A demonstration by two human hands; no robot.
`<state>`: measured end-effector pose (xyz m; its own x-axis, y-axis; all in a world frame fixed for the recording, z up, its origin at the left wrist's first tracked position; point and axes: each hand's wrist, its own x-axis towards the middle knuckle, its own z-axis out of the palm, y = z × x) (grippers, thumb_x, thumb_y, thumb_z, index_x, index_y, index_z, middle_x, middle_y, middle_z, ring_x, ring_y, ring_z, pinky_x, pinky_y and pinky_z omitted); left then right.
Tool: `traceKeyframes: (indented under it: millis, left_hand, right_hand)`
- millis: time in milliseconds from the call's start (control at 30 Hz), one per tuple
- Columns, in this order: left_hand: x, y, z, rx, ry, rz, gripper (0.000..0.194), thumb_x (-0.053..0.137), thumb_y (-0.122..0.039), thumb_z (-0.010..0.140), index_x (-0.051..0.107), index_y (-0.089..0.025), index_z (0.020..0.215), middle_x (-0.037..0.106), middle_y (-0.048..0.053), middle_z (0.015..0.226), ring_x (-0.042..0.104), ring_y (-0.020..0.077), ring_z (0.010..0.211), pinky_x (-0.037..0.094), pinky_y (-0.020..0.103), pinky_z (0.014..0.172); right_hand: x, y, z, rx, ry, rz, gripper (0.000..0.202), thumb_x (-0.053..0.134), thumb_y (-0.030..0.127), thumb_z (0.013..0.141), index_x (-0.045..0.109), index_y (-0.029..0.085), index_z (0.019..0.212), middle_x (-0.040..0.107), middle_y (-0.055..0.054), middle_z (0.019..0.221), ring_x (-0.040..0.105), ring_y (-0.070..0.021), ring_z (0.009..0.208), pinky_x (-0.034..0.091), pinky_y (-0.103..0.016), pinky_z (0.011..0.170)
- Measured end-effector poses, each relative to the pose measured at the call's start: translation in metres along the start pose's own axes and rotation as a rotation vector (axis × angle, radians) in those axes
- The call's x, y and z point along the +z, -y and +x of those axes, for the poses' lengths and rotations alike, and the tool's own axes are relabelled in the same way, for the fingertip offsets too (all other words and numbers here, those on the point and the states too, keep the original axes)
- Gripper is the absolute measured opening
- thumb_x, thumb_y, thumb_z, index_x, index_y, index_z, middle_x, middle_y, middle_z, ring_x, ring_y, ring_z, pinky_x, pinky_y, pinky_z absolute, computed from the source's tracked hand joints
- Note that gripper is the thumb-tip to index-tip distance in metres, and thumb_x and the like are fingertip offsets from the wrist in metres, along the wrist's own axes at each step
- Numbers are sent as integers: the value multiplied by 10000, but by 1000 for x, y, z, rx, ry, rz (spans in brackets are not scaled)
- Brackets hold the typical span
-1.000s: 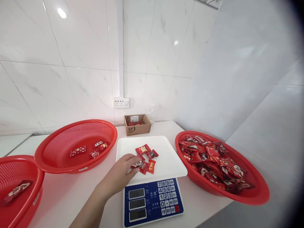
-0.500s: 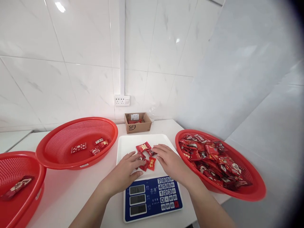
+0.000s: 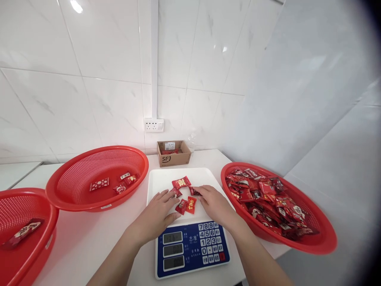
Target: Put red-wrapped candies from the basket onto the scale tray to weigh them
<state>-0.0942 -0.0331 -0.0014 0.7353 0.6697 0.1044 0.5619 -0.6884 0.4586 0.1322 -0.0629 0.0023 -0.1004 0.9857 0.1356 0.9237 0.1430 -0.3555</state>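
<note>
Several small red candy packets point(image 3: 181, 182) lie spread on the white pan of a digital scale point(image 3: 160, 177). My left hand point(image 3: 157, 214) rests over the left of the pan, fingers spread, partly covering one packet point(image 3: 176, 192). Below it, another packet point(image 3: 181, 207) lies close to the thumb. My right hand point(image 3: 214, 202) is at the pan's right side, fingers bent together on a dark red packet point(image 3: 194, 192) that they partly hide. Between the hands lies an orange-red packet point(image 3: 191, 205) with gold characters.
At right, a red basket point(image 3: 324, 238) holds a heap of packets. Left are two more red baskets point(image 3: 89, 204) point(image 3: 50, 214) with a few packets. A small cardboard box point(image 3: 174, 159) stands behind the scale, beside a clear bottle point(image 3: 191, 142). The scale's blue keypad panel point(image 3: 193, 254) faces me.
The packets on the pan are spread farther apart. The dark packet at my right hand has shifted right with its fingers, and my left fingers have drawn back slightly left.
</note>
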Motion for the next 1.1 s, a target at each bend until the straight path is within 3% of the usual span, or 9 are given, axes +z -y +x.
traceKeyframes:
  millis: [133,367,567,733,900,1100]
  left_hand:
    - [-1,-3,-1,14,-11,-21,386,467,-365,908,505,-264,1278,394,70,1435,302,292,1339,323,491,1061]
    - [1,-7,-2,47,65,-9,395,491,-382,899,483,-357,1293,316,63,1481,200,294,1383,294,528,1069]
    - [7,-1,0,29,8,12,368,439,-399,919,508,-336,1275,320,72,1478,211,301,1379,252,541,1084]
    - [6,0,0,0,-4,37,367,431,-415,917,524,-309,1256,330,91,1467,274,307,1354,264,535,1074]
    - [1,-5,-1,13,-43,39,353,448,-421,906,555,-299,1219,412,81,1402,410,316,1256,377,503,1002]
    - [4,-4,-2,20,-42,11,361,452,-430,902,558,-285,1215,396,97,1415,365,331,1290,319,530,1039]
  right_hand:
    - [-1,5,-3,51,-11,-31,360,440,224,875,590,183,1200,616,-117,1116,533,-269,1079,425,-413,925]
    - [-1,11,-7,-91,41,68,400,526,231,838,574,239,1235,458,-79,1375,346,-270,1304,301,-442,1067]
    - [8,2,1,-72,15,114,454,472,113,814,571,217,1244,477,-69,1368,446,-216,1235,337,-375,1053]
    - [10,2,10,-8,-23,75,436,518,213,820,560,229,1254,520,-68,1318,464,-242,1199,357,-383,1018]
    - [9,3,14,51,-31,41,406,494,272,857,553,201,1252,553,-94,1249,495,-248,1142,387,-381,970]
    - [4,0,8,87,-45,21,361,502,274,854,580,202,1199,580,-105,1117,541,-243,1051,428,-376,910]
